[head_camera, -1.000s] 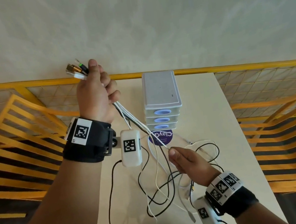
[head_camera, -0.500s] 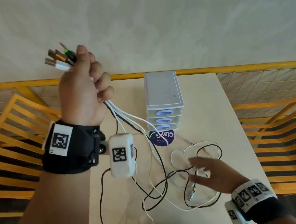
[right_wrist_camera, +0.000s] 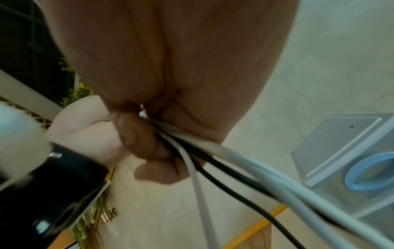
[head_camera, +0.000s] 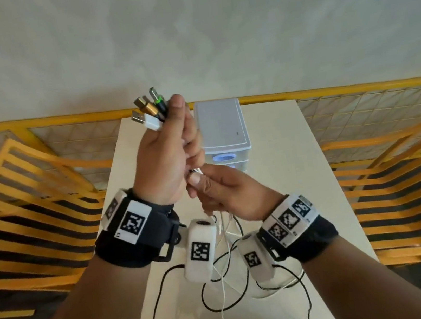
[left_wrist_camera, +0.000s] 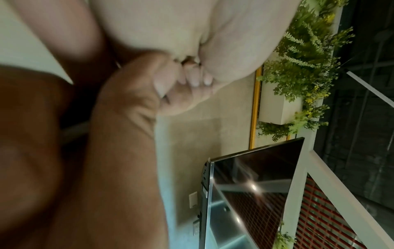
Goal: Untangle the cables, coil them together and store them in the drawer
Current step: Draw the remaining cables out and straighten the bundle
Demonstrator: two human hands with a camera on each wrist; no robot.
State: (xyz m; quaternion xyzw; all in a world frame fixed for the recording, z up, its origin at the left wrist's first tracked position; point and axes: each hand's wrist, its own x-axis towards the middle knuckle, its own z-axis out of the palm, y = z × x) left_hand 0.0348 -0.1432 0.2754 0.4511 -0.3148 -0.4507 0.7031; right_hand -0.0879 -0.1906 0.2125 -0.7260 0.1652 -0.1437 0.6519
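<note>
— Beige table point(head_camera: 276, 133), then the grey drawer unit point(head_camera: 219, 128) standing at its far end?
— Yes. Left hand point(head_camera: 167, 154) is raised, fist round the cables point(head_camera: 230, 279) below their plugs point(head_camera: 148, 109). Right hand point(head_camera: 225, 192) pinches the same strands just beneath; loose loops trail on the table.

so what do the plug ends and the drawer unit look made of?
Plug ends: metal tips, shiny; one gold shell, probably anodised, one white glossy plastic. Drawer unit: likely moulded plastic, matte grey top, translucent fronts with blue handles.
</note>
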